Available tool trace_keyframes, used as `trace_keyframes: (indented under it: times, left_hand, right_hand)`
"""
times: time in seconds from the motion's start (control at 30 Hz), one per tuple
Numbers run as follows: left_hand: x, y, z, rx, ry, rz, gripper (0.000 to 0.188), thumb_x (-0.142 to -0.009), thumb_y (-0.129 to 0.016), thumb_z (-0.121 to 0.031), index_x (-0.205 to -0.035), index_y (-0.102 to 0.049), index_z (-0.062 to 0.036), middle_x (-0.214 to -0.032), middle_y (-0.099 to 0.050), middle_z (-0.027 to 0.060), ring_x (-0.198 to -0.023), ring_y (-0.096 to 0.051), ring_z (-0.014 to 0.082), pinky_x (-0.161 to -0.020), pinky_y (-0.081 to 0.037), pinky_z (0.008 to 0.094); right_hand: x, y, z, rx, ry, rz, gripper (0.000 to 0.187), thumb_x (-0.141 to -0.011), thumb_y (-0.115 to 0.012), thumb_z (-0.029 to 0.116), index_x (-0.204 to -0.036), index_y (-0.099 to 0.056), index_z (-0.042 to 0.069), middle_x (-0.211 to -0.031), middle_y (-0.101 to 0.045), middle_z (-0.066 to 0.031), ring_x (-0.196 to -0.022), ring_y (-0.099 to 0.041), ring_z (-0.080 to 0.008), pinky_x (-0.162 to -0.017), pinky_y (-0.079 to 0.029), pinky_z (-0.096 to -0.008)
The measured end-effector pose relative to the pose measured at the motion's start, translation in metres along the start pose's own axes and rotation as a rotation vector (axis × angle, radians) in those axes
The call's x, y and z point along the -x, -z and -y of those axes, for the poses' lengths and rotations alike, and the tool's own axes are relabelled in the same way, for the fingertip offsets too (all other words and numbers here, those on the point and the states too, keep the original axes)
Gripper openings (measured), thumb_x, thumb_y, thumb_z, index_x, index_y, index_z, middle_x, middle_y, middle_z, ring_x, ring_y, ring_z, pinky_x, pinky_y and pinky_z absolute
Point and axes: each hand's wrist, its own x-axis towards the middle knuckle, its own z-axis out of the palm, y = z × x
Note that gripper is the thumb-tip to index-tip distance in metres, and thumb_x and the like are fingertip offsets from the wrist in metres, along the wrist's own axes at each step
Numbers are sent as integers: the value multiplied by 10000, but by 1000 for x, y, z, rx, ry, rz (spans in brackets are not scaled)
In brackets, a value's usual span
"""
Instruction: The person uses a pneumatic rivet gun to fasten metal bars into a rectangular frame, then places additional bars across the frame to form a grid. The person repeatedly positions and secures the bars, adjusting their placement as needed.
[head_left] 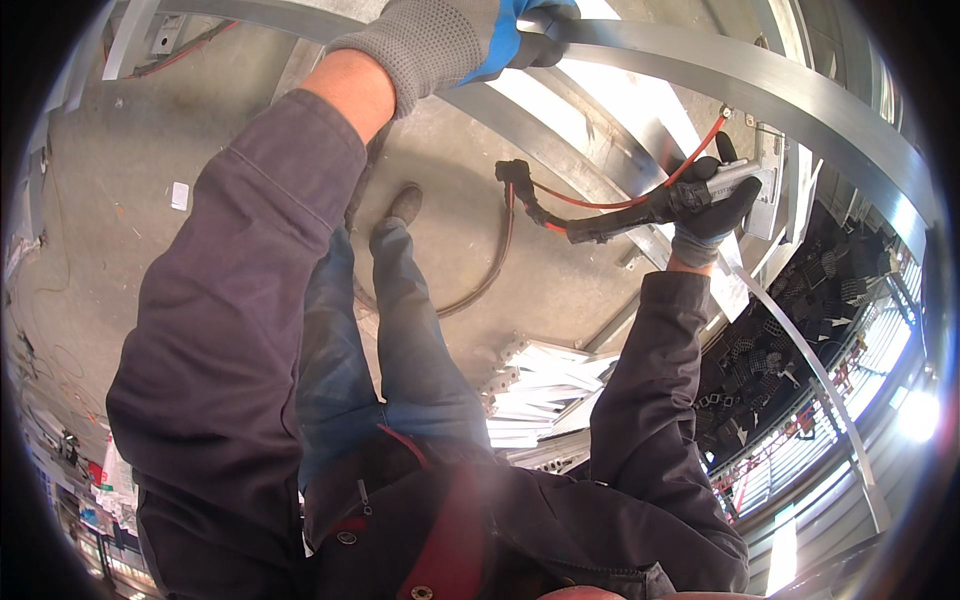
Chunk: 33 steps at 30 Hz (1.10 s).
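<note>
Concrete floor (110, 210) | left hand (490, 45) raised, gripping metal bar (735, 68) | right hand (712, 215) outstretched, grasping grey tool (732, 180)

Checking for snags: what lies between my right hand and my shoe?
In the head view: a black-covered line, a red hose and part of a metal beam.

At the left of the metal bar (740, 65), we have our left hand (490, 42) on it. On the bar's near side, below its right half, we have our right hand (712, 222) around a hand tool (738, 182). From there a hose (610, 205) runs leftward, also nearer us than the bar. Our legs (425, 335) stand on the concrete floor (570, 290), left of the bar's middle and on its near side. Nearer us than the bar, we see a pile of profiles (540, 385); a heap of small parts (790, 345) lies nearer than its right end.
</note>
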Motion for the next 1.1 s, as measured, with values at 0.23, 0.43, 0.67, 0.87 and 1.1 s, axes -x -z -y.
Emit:
trace_keyframes:
  times: [0.23, 0.43, 0.67, 0.87, 1.1]
  left_hand:
    - [0, 0, -3, -22, -15, -29, 143, -778, -807, -165, -919, -788, -155, -928, -761, 88, -927, -668, 321, -926, -517, 402]
    - [0, 0, -1, -58, -63, -30, 170, -763, -785, -142, -933, -780, -150, -898, -748, 99, -921, -665, 338, -907, -526, 419]
    - [-1, -2, 2, -14, -175, -96, 174, -768, -754, -125, -936, -771, -163, -892, -747, 99, -886, -684, 323, -907, -518, 419]
    - [-4, -1, 1, -73, -109, 25, 156, -777, -766, -130, -930, -769, -156, -911, -757, 81, -894, -704, 291, -925, -508, 402]
    - [-2, 0, -1, 10, -91, -5, 187, -795, -776, -91, -977, -783, -137, -916, -761, 89, -921, -707, 288, -999, -480, 406]
  right_hand:
    - [-11, 20, -5, -70, -26, 105, 849, -1022, -464, 656, -1447, -461, -78, -912, -735, -104, -741, -724, -227, -647, -625, -380]
    - [-13, 20, -6, -78, -13, 106, 847, -1021, -467, 655, -1433, -480, -84, -897, -733, -100, -698, -711, -227, -610, -613, -376]
    - [0, 2, 0, 13, 8, 85, 611, -1063, -420, 550, -1240, -617, -1, -853, -648, -70, -722, -623, -170, -630, -512, -297]
    - [-1, 0, 0, 8, 24, 76, 629, -1068, -417, 550, -1281, -611, -9, -867, -654, -70, -729, -629, -166, -638, -517, -296]
    - [-10, 15, -6, -49, -8, 42, 837, -1028, -449, 658, -1451, -469, -64, -895, -727, -97, -677, -708, -206, -566, -605, -349]
